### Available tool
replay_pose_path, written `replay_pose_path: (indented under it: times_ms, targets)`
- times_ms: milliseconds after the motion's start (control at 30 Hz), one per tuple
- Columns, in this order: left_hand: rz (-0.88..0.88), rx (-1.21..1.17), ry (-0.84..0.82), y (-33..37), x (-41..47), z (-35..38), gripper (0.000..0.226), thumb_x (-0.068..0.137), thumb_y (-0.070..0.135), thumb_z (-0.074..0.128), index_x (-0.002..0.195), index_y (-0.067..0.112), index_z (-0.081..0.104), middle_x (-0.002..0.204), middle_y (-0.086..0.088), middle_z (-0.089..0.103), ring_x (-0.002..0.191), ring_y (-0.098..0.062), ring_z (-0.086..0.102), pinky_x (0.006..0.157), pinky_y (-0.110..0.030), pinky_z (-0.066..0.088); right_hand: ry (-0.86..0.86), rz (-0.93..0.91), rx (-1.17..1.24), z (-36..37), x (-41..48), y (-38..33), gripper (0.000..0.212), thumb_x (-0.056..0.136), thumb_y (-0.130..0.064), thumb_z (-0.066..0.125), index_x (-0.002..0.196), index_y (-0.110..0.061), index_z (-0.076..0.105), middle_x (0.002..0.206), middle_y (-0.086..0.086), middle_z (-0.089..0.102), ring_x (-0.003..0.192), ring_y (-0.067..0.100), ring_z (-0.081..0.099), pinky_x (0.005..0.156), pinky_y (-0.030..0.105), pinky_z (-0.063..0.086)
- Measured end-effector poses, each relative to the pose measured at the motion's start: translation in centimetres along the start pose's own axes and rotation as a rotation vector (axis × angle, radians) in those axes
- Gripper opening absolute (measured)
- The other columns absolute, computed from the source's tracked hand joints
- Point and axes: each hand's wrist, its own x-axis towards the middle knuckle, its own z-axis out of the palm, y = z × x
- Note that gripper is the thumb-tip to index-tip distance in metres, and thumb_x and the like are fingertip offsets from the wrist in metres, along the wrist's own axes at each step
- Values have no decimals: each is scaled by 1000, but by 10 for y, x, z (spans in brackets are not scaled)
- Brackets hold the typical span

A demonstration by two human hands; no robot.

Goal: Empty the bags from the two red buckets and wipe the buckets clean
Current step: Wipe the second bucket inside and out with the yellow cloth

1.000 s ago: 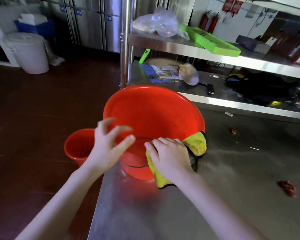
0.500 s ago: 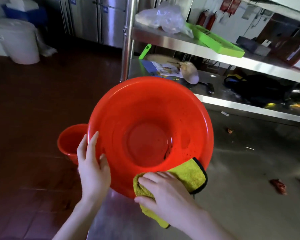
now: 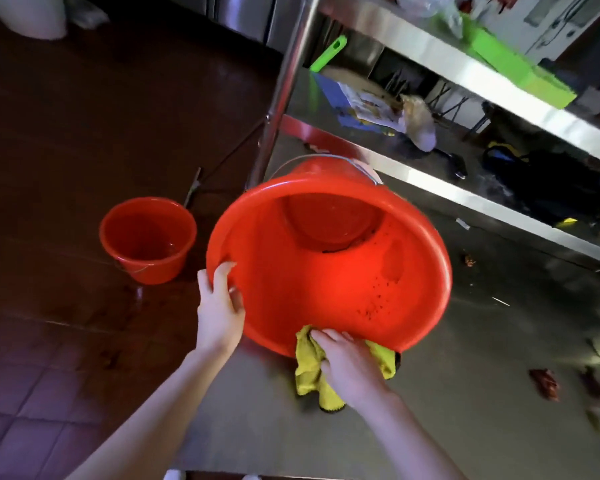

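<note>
A large red bucket (image 3: 326, 271) lies tipped on the steel table (image 3: 465, 393), its mouth turned toward me and dark specks on its inner wall. My left hand (image 3: 219, 306) grips its rim at the lower left. My right hand (image 3: 347, 362) presses a yellow cloth (image 3: 309, 368) against the outside of the rim at the bottom. A second, smaller red bucket (image 3: 148, 239) stands upright on the dark floor to the left, with nothing visible inside. No bags are in either bucket.
A steel shelf rack (image 3: 430, 53) rises behind the bucket, with a green tray (image 3: 513, 67) on top and papers, a cap and a dark bag lower down. Reddish scraps (image 3: 544, 382) lie on the table at the right. A white bin (image 3: 32, 15) stands far left.
The big bucket has tilted further onto its side, mouth toward me. My left hand slid down to the lower-left rim. My right hand with the cloth stays at the bottom rim.
</note>
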Motion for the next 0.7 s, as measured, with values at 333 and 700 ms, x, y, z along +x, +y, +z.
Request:
replay_pose_path:
  times_ms: [333, 700]
  targets:
    - [-140, -32, -17, -25, -8, 48, 30, 97, 14, 51, 122, 27, 37, 125, -10, 45, 89, -18, 50, 80, -32, 42, 354, 171, 58, -5, 54, 10, 77, 87, -15, 57, 153, -18, 18, 161, -2, 10, 149, 18, 7, 120, 26, 0]
    - [39, 91, 82, -15, -6, 93, 39, 89, 11, 66, 113, 30, 43, 117, -10, 55, 73, -34, 64, 67, -33, 51, 278, 173, -7, 60, 123, 37, 66, 96, -59, 24, 149, -21, 32, 159, -2, 24, 147, 13, 14, 120, 33, 10]
